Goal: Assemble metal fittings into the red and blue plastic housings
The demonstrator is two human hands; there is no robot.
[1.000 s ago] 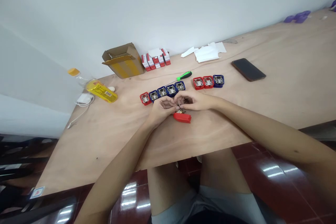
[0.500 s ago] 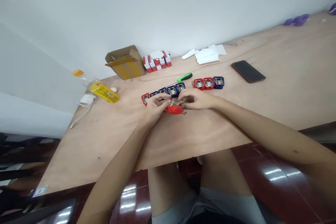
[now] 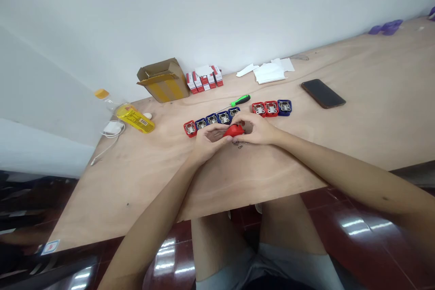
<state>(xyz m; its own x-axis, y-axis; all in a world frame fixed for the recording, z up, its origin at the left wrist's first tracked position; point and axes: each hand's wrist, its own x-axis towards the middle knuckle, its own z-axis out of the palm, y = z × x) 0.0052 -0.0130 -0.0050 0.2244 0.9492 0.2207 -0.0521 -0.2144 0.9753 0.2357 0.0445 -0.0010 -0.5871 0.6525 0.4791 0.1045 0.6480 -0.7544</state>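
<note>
Near the middle of the wooden surface [image 3: 288, 163], both hands meet around a red plastic piece [image 3: 234, 130]. The left hand [image 3: 209, 140] cups it from the left with the fingers curled in, and the right hand [image 3: 256, 129] arches over it from the right, fingertips closed down on it. The work in hand looks like fitting small parts to this piece, and a few loose metal bits [image 3: 239, 144] lie just on its near side. Farther off, a row of blue and red latch holders [image 3: 212, 119] runs left of the hands, with three more [image 3: 271, 108] to the right, near a green-handled screwdriver [image 3: 240, 99]. A yellow packet [image 3: 135, 118] shows a barcode; the writing on it and on the red-and-white boxes [image 3: 204, 77] is too small to read.
</note>
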